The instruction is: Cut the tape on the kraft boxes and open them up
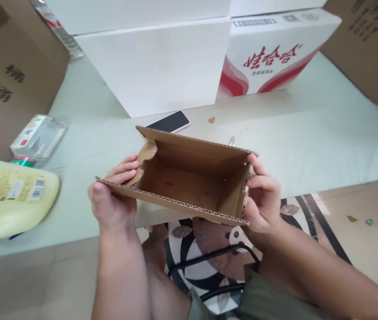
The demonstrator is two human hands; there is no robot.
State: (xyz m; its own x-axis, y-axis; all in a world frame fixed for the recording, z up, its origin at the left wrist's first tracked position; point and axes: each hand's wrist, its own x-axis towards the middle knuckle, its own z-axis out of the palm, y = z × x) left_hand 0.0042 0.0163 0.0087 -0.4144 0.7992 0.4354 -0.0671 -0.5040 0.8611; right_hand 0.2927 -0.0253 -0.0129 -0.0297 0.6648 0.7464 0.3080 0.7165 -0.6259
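I had the open cardboard box (182,180) at the centre of the frame; whether its base touched anything, I could not tell. It was a rectangular shell of brown corrugated board, mouth facing the camera, with fluted cut edges along the long walls and a notched, curved flap at the left end. The left hand (113,195) grasped that end, thumb against the near wall and fingers over the flap. The right hand (264,195) gripped the opposite end, fingertips bent onto its notched edge.

Just beyond the far wall I noted a flat, dark-faced slab (173,121) with a pale rim, resting on a smooth, pale green surface (322,133). Smooth white cartons (165,66), one red-printed (275,62), stood at upper centre. At left, a clear, flat-sided plastic bottle (44,138) lay near a rounded, pale yellow jug (12,191). Matte brown cartons (25,58) occupied both upper corners. A panda-patterned mat (213,242) showed at lower centre.
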